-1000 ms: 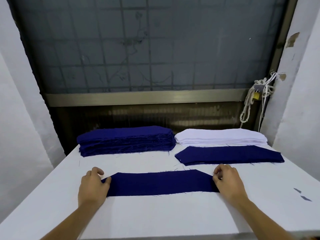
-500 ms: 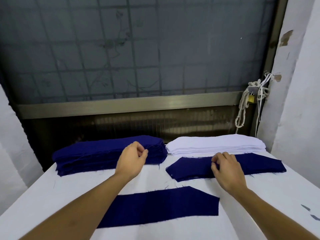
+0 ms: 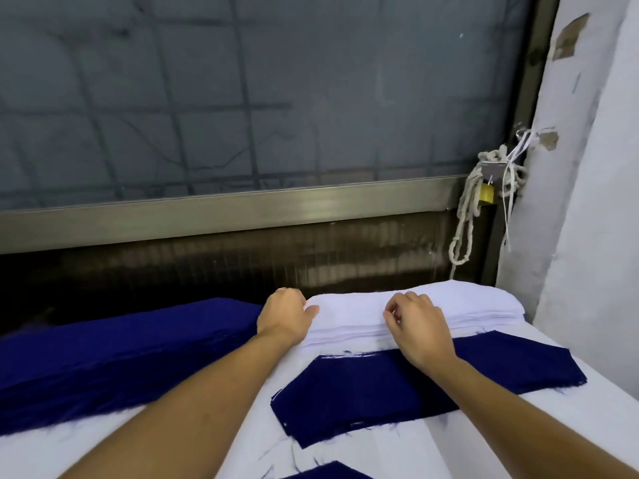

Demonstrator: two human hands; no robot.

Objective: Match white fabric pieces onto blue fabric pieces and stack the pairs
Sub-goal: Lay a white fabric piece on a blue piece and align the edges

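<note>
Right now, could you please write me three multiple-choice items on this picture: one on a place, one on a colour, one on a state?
1. The white fabric stack lies where from the blue fabric stack? A: right of it. B: left of it. C: on it.
2. The padlock is: A: red. B: yellow. C: green.
3. The single blue fabric piece before the white stack is: A: rolled. B: under a white piece. C: flat, no white on it.
A: it sits right of the blue stack, under the left hand and right hand. B: its body by the rope is yellow. C: only blue shows.
</note>
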